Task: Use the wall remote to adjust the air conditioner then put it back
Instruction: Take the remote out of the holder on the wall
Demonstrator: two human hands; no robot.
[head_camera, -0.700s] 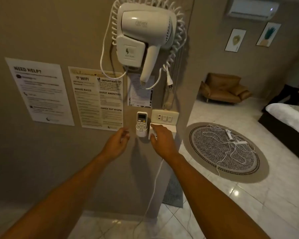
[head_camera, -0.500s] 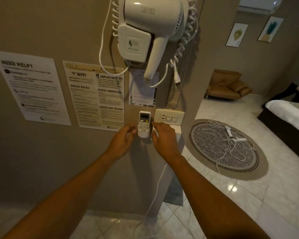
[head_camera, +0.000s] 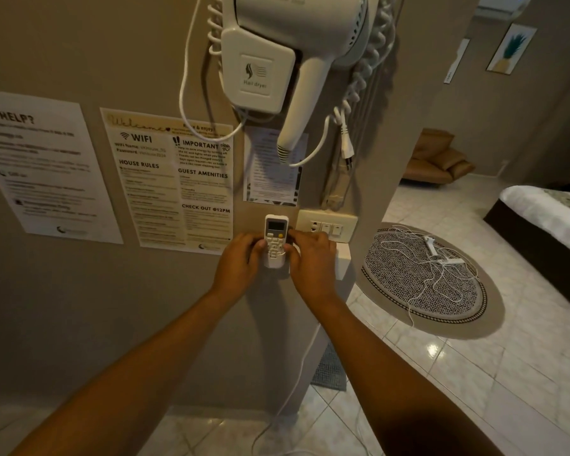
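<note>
Two bare forearms reach from the near edge up to the wall, and both hands meet at the white remote [head_camera: 276, 240]. The left hand [head_camera: 239, 261] curls against the remote's left side, its fingertips touching the casing just beside the buttons. The right hand [head_camera: 311, 258] closes in from the right, its fingers bent and pressed to the remote's right edge, so the two hands pinch it between them. The remote stands upright in its white wall holder [head_camera: 274, 262], display on top with an orange button just below it, the lower end sunk in the cradle.

Just right of the remote is a switch plate [head_camera: 327, 225]. Left of it hangs a sheet of house rules [head_camera: 171, 182], and farther left a help notice [head_camera: 43, 166]. Above is a wall-mounted hair dryer [head_camera: 290, 51] with a coiled cord.

On the tiled floor to the right lies a round patterned rug [head_camera: 425, 281] with tangled white cables on it. Beyond are a bed [head_camera: 547, 212] and a brown sofa [head_camera: 436, 158]; the air conditioner [head_camera: 504, 6] shows at the far upper right.
</note>
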